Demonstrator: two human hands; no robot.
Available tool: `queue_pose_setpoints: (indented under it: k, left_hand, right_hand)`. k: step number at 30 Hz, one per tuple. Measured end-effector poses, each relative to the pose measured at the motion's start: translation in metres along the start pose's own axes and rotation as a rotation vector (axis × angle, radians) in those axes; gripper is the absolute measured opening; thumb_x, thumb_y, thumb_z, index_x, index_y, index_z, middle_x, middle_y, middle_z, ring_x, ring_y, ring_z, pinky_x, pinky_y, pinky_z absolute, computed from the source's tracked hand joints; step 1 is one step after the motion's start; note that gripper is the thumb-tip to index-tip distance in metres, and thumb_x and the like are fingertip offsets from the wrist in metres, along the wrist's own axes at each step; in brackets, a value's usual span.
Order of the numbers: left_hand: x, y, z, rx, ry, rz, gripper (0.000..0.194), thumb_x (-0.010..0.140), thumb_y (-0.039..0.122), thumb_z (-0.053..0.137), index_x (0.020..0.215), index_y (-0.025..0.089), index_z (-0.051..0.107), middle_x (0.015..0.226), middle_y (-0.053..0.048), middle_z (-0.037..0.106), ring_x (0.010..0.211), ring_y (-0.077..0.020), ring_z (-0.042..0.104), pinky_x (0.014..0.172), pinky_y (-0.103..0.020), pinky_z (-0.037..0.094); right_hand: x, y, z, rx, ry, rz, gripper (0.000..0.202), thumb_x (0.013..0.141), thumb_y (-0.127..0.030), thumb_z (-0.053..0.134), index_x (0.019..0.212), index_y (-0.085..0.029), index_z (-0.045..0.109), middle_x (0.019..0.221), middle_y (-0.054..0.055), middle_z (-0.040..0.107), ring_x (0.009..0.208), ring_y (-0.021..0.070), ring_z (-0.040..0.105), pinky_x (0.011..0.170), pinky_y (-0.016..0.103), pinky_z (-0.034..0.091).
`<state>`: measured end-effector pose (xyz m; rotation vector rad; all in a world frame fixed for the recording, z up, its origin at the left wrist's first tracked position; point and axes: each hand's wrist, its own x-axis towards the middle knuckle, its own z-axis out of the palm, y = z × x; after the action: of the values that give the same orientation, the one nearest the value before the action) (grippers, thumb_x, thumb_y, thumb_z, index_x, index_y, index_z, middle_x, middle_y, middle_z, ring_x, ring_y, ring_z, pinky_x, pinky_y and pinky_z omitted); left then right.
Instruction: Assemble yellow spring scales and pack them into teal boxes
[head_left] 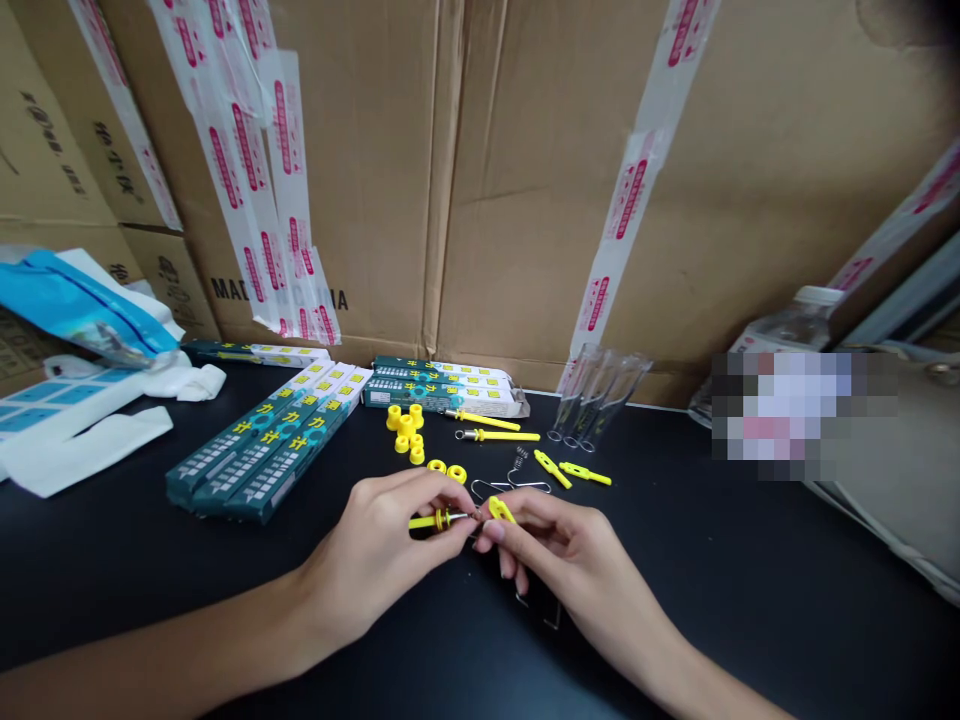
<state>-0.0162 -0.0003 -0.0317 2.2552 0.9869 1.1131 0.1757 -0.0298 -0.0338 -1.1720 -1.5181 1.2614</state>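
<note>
In the middle, just above the black table, my left hand (382, 535) pinches a yellow rod (422, 523) with a yellow collar and a thin metal end pointing right. My right hand (574, 545) grips a small yellow slotted plastic piece (501, 509) between thumb and fingers. Both hands' fingertips meet around the rod's metal end; the exact joint between the parts is hidden. Beyond them lie wire hooks (536, 487), a coiled spring (522, 456), two yellow slotted pieces (585, 472), two yellow rods with metal ends (501, 436), and yellow rings and caps (406, 423).
Three clear tubes (604, 400) stand at the back. Green spring-scale boxes (274, 440) lie at left, with more boxes (442, 385) at centre back. A blue bag (90, 300) is far left. A plastic bottle (795, 318) and a beige bag (900, 450) sit right. Cardboard (510, 200) walls the back.
</note>
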Motion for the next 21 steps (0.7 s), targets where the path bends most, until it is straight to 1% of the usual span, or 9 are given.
queue_pose_setpoints:
  k: [2, 4, 6, 8, 11, 13, 15, 18, 21]
  left_hand:
    - [0.0007, -0.0016, 0.0009, 0.006, 0.017, 0.002, 0.012, 0.08, 0.01, 0.07, 0.084, 0.021, 0.07, 0.081, 0.005, 0.074, 0.073, -0.0097, 0.069, 0.071, -0.015, 0.052]
    - [0.0016, -0.0033, 0.002, 0.002, 0.028, 0.003, 0.012, 0.079, 0.009, 0.07, 0.083, 0.021, 0.069, 0.079, 0.006, 0.073, 0.071, -0.0091, 0.068, 0.068, -0.015, 0.052]
    - [0.0026, -0.005, 0.0029, 0.0, 0.037, -0.006, 0.012, 0.078, 0.009, 0.07, 0.08, 0.02, 0.068, 0.077, 0.006, 0.072, 0.069, -0.0089, 0.067, 0.066, -0.015, 0.051]
    - [0.0037, -0.0067, 0.0033, 0.012, 0.04, -0.022, 0.012, 0.077, 0.009, 0.07, 0.079, 0.02, 0.067, 0.077, 0.006, 0.071, 0.068, -0.0089, 0.067, 0.065, -0.016, 0.051]
    - [0.0047, -0.0092, 0.0032, 0.027, 0.035, -0.03, 0.012, 0.077, 0.009, 0.07, 0.077, 0.02, 0.064, 0.076, 0.007, 0.069, 0.068, -0.009, 0.065, 0.066, -0.017, 0.051]
    - [0.0043, -0.0104, 0.0034, 0.012, 0.033, -0.028, 0.012, 0.079, 0.01, 0.069, 0.077, 0.02, 0.063, 0.077, 0.007, 0.068, 0.069, -0.0086, 0.065, 0.067, -0.017, 0.052]
    - [0.0033, -0.0107, 0.0039, -0.015, 0.027, -0.035, 0.011, 0.081, 0.011, 0.068, 0.081, 0.02, 0.063, 0.08, 0.007, 0.068, 0.071, -0.0081, 0.066, 0.068, -0.016, 0.053]
    - [0.002, -0.0092, 0.0049, -0.052, 0.025, -0.057, 0.011, 0.081, 0.013, 0.07, 0.087, 0.021, 0.064, 0.08, 0.007, 0.07, 0.07, -0.0075, 0.067, 0.068, -0.014, 0.054]
    - [0.0022, -0.0073, 0.0057, -0.08, 0.043, -0.052, 0.013, 0.08, 0.013, 0.072, 0.088, 0.02, 0.066, 0.08, 0.006, 0.071, 0.07, -0.0074, 0.068, 0.067, -0.012, 0.056]
  right_hand:
    - [0.0, 0.0022, -0.0004, -0.011, 0.003, -0.013, 0.038, 0.086, -0.053, 0.064, 0.085, -0.016, 0.067, 0.068, -0.001, 0.061, 0.054, 0.0098, 0.053, 0.052, 0.021, 0.047]
    - [-0.0008, 0.0047, -0.0012, -0.024, 0.019, -0.024, 0.036, 0.087, -0.052, 0.062, 0.094, -0.017, 0.065, 0.068, -0.001, 0.062, 0.053, 0.0104, 0.055, 0.051, 0.021, 0.048]
    - [-0.0022, 0.0063, -0.0022, -0.063, 0.037, -0.026, 0.034, 0.088, -0.05, 0.061, 0.098, -0.018, 0.062, 0.064, -0.002, 0.062, 0.05, 0.0106, 0.055, 0.05, 0.021, 0.047]
    - [-0.0039, 0.0057, -0.0026, -0.129, 0.05, -0.016, 0.032, 0.089, -0.05, 0.06, 0.092, -0.018, 0.06, 0.058, -0.003, 0.061, 0.046, 0.0103, 0.054, 0.048, 0.021, 0.046]
    - [-0.0068, 0.0021, -0.0022, -0.249, 0.051, 0.007, 0.034, 0.089, -0.052, 0.06, 0.077, -0.019, 0.059, 0.056, -0.002, 0.064, 0.042, 0.0093, 0.051, 0.044, 0.02, 0.041]
    - [-0.0085, 0.0002, -0.0017, -0.319, 0.053, -0.001, 0.034, 0.09, -0.051, 0.058, 0.077, -0.02, 0.06, 0.056, -0.002, 0.065, 0.04, 0.0087, 0.048, 0.044, 0.02, 0.038]
    - [-0.0094, -0.0004, -0.0017, -0.357, 0.058, -0.018, 0.033, 0.092, -0.05, 0.056, 0.08, -0.02, 0.063, 0.056, -0.003, 0.065, 0.041, 0.0086, 0.046, 0.045, 0.021, 0.036]
    - [-0.0085, -0.0001, -0.0023, -0.344, 0.066, -0.036, 0.031, 0.095, -0.048, 0.052, 0.087, -0.021, 0.066, 0.065, -0.002, 0.066, 0.049, 0.01, 0.05, 0.05, 0.022, 0.037]
    - [-0.0062, -0.001, -0.0029, -0.269, 0.034, -0.053, 0.031, 0.098, -0.046, 0.048, 0.096, -0.021, 0.067, 0.075, -0.001, 0.067, 0.066, 0.0128, 0.058, 0.062, 0.023, 0.041]
